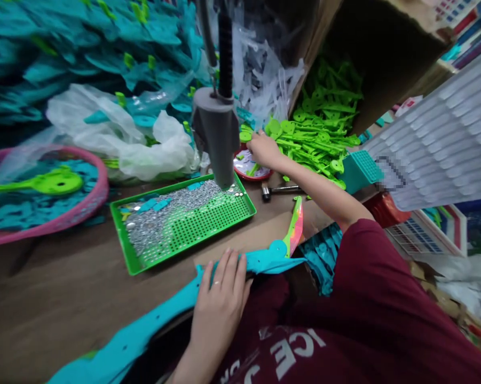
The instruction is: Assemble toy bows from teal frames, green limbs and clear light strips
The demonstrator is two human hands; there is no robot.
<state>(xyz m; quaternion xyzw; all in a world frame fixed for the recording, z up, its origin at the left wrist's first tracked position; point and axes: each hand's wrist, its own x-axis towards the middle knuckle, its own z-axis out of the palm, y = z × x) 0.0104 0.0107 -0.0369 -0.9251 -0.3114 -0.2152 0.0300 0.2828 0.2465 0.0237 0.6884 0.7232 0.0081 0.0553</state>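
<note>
My left hand [221,290] lies flat on a long teal plastic piece [144,328] that runs along the table's front edge; a green and pink part [295,226] is joined to its right end. My right hand [264,149] reaches far across the table to a pile of green plastic parts [320,136] spilling from a tipped cardboard box [384,48], fingers curled at the pile's left edge; whether it holds a part I cannot tell. A small red dish [248,166] sits just under that hand.
A green perforated tray [184,218] holds several small shiny discs. A grey press head [217,133] on a black column stands behind it. A pink basket [44,192] with teal pieces is at left. A small hammer [278,190] lies near the dish.
</note>
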